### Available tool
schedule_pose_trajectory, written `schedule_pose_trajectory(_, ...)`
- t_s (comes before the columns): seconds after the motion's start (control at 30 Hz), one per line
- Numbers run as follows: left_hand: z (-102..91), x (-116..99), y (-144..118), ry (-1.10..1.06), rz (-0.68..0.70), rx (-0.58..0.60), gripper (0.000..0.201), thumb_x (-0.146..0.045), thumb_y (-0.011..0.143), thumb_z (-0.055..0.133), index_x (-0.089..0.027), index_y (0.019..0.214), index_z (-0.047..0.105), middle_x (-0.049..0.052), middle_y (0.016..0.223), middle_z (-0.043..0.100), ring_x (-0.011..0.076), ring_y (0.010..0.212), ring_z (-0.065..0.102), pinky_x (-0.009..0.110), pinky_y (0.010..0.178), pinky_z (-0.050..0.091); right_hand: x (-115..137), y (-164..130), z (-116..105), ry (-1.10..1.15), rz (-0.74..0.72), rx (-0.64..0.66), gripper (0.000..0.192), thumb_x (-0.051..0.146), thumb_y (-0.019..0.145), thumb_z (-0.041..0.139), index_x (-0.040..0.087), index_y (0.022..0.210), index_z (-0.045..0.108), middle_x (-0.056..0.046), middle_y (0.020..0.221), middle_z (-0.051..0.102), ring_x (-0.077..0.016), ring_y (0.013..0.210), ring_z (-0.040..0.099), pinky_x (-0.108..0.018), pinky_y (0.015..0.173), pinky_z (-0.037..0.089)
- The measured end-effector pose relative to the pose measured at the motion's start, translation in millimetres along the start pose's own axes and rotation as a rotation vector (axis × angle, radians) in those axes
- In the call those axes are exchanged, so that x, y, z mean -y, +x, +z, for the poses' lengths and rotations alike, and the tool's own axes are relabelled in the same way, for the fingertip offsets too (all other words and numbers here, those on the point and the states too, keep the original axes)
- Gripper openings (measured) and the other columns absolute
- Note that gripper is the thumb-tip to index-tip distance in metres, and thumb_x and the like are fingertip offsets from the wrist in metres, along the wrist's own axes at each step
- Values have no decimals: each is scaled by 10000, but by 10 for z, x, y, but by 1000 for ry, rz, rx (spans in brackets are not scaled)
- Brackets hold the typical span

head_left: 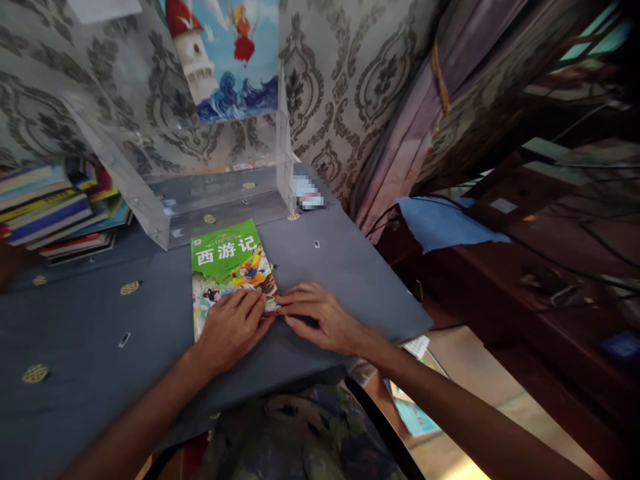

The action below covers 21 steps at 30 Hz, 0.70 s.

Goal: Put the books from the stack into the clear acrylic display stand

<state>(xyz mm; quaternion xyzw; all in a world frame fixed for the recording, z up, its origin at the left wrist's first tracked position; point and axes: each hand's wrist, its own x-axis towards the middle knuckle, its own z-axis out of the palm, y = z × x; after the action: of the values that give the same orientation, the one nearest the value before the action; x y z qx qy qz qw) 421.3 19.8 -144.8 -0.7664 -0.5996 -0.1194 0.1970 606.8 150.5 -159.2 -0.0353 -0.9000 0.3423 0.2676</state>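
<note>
A picture book (227, 257) with a green cover, white Chinese characters and a cartoon figure in yellow lies closed on the grey tablecloth. My left hand (235, 330) rests flat across its lower part, fingers stretched over the cover and hiding the bottom edge. At the book's lower right corner is my right hand (320, 317), its fingertips and thumb drawn together on the edge. The exact grip of those fingertips is hard to make out.
A clear acrylic stand (225, 193) is behind the book. Stacked books (50, 200) fill the table's left back, near a dark blurred shape at the left border. The table's right edge (390, 280) drops toward a floor with more books (413, 407). A blue cloth (450, 223) lies on dark furniture.
</note>
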Motion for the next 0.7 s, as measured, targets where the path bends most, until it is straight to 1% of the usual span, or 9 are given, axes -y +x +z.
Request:
schedule_pose_trajectory(0.07, 21, -3, -4, -2, -2, -20, 257, -311, 992, 493, -128, 1060, 659, 103, 1070, 728, 242, 973, 651, 377, 824, 488, 3, -11, 10, -80, -26, -2, 209, 218, 935, 570, 191, 1064, 731, -92, 1115, 752, -234, 1035, 657, -452, 943, 501)
schedule_pose_trajectory(0.17, 43, -1, -8, -14, -11, -20, 238, -321, 988, 496, -141, 1037, 643, 96, 1072, 719, 245, 975, 638, 381, 823, 474, 9, -24, 17, -117, -45, 4, 212, 187, 934, 560, 188, 1063, 728, -85, 1124, 751, -231, 1037, 663, -439, 920, 521)
schedule_pose_trajectory(0.27, 52, 0, -10, -40, -22, 11, 219, -343, 972, 535, -151, 1028, 623, 94, 1089, 703, 255, 998, 621, 397, 833, 460, 7, -28, 17, -106, -51, 23, 215, 173, 940, 545, 180, 1061, 722, -91, 1133, 746, -223, 1052, 677, -430, 947, 529)
schedule_pose_trajectory(0.4, 65, -3, -12, -49, -46, 55, 243, -366, 962, 557, -153, 1070, 602, 105, 1149, 677, 277, 1072, 592, 425, 865, 435, -19, -19, 26, -81, -55, 15, 225, 159, 941, 540, 192, 1078, 716, -96, 1119, 741, -202, 1056, 684, -403, 981, 535)
schedule_pose_trajectory(0.53, 106, -9, -23, -37, -47, 40, 249, -371, 980, 529, -160, 1096, 595, 102, 1173, 668, 277, 1109, 574, 434, 888, 414, -47, 4, 40, -38, -77, -4, 235, 138, 938, 529, 200, 1073, 711, -101, 1095, 737, -197, 1060, 676, -377, 955, 555)
schedule_pose_trajectory(0.63, 121, -13, -34, -44, -51, 37, 244, -359, 984, 524, -157, 1100, 595, 103, 1175, 665, 274, 1114, 571, 436, 894, 411, -48, 20, 35, -21, -59, 15, 229, 140, 943, 522, 198, 1063, 708, -104, 1093, 735, -200, 1070, 668, -382, 953, 553)
schedule_pose_trajectory(0.7, 101, -4, -33, -80, -67, 55, 268, -380, 980, 529, -160, 1119, 594, 108, 1187, 660, 281, 1120, 565, 445, 899, 416, -44, 35, 20, -16, -53, 28, 220, 143, 943, 523, 194, 1052, 707, -104, 1090, 737, -204, 1081, 660, -393, 960, 544)
